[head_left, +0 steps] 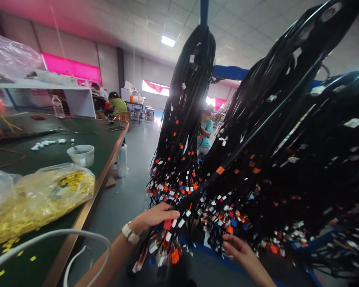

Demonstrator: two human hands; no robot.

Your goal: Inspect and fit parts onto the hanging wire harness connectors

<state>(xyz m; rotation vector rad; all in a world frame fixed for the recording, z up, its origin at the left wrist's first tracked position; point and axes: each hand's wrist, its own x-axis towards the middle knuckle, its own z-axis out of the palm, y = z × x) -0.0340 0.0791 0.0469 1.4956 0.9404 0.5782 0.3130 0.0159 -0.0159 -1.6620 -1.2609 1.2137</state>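
Observation:
Thick bundles of black wire harnesses (pixel 257 131) hang from a blue rack (pixel 227 72), their lower ends tipped with red, orange, white and blue connectors (pixel 179 187). My left hand (pixel 155 217), with a white wristband, reaches in and curls its fingers around a strand of the black cables near a red tag (pixel 167 224). My right hand (pixel 239 249) is lower right, fingers spread, touching the dangling connector ends from below. A second hanging bundle (pixel 187 103) is straight ahead, behind the one I touch.
A long green table (pixel 104 135) runs along the left with a clear bag of yellow parts (pixel 44 195), a white bowl (pixel 81 154), small white pieces and a white cable (pixel 56 235). People work at the far tables and behind the bundles. Grey floor lies between table and rack.

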